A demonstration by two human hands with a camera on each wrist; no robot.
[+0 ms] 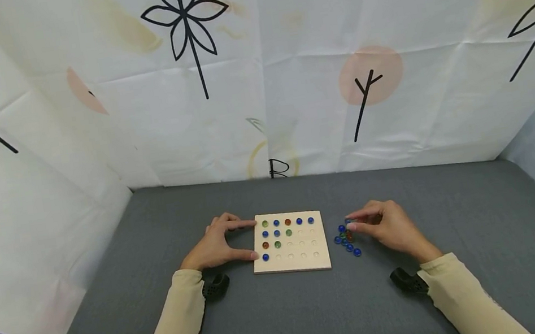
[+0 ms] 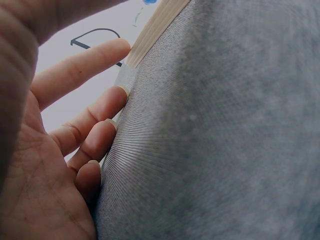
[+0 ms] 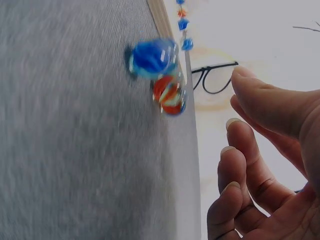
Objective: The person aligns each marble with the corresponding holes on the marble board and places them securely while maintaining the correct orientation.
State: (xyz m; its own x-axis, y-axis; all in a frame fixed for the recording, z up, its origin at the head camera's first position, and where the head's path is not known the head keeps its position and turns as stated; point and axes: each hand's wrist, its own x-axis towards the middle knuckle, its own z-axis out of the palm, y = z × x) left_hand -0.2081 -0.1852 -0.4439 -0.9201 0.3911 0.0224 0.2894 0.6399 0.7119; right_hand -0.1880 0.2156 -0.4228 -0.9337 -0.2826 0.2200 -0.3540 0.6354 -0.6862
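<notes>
A pale wooden board [image 1: 306, 261] with rows of round hollows lies flat; blue, green and red marbles fill its top row and the left part of the lower rows. My left hand [image 1: 217, 246] touches the board's left side, index finger straight near the far corner and thumb lower down. In the left wrist view, the index fingertip meets the board's edge [image 2: 157, 27]. My right hand [image 1: 386, 227] pinches a blue marble [image 1: 348, 220] between thumb and index finger above a loose cluster; in the right wrist view that marble is hidden. A red-streaked marble [image 3: 170, 95] lies beside a blue marble [image 3: 152, 57].
The loose marbles [image 1: 349, 247], mostly blue, lie just right of the board on a grey cloth-covered table [image 1: 289, 318]. A white patterned sheet [image 1: 311, 115] hangs behind and at both sides. Each wrist wears a black camera mount [image 1: 216, 286].
</notes>
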